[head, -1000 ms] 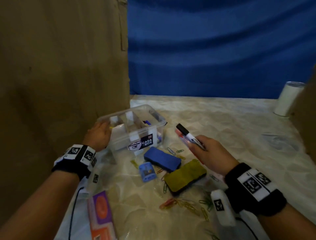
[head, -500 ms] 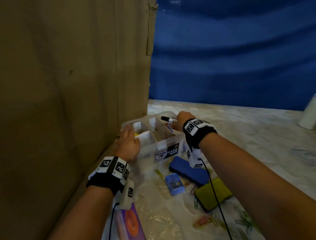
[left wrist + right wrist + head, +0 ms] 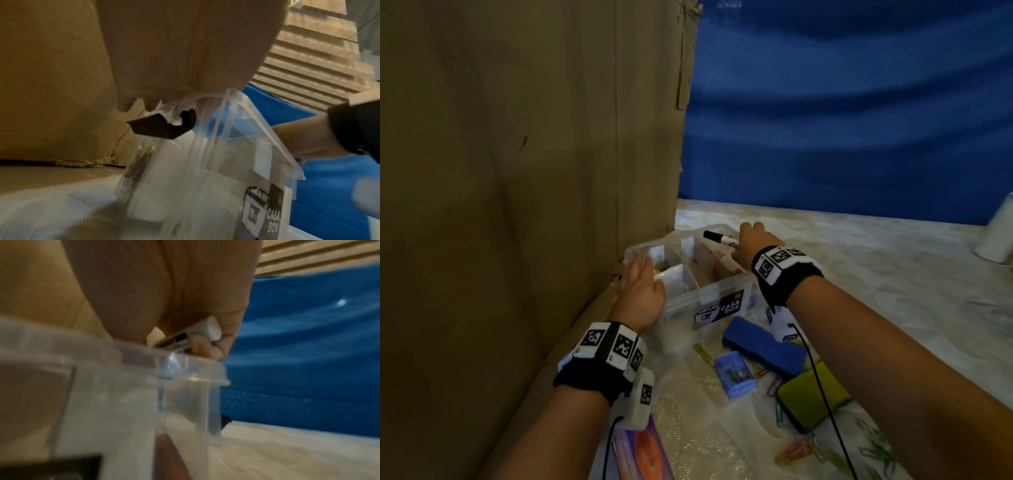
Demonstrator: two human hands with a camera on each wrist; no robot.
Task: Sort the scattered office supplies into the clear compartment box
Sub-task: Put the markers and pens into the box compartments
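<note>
The clear compartment box (image 3: 709, 294) with a "CASA BOX" label stands beside the cardboard wall. My left hand (image 3: 640, 291) rests on its near-left rim (image 3: 207, 97) with straight fingers, by a black latch (image 3: 164, 125). My right hand (image 3: 751, 240) hovers over the box's back right compartment and grips a white marker (image 3: 720, 238) with a black cap, held level above the rim. The right wrist view shows the marker (image 3: 193, 334) pinched in the fingers just over the box's corner (image 3: 193, 369). A red-tipped item lies inside the box.
On the table in front of the box lie a blue eraser (image 3: 763, 346), a small blue sharpener (image 3: 734, 375), a yellow-green eraser (image 3: 811, 394) and several coloured paper clips (image 3: 798, 452). A tall cardboard wall (image 3: 517, 171) stands at the left. A purple packet (image 3: 643, 452) lies near me.
My right hand carried the marker from the table's middle to above the box's back right part. The left hand stays at the box's left rim. The view has shifted left.
</note>
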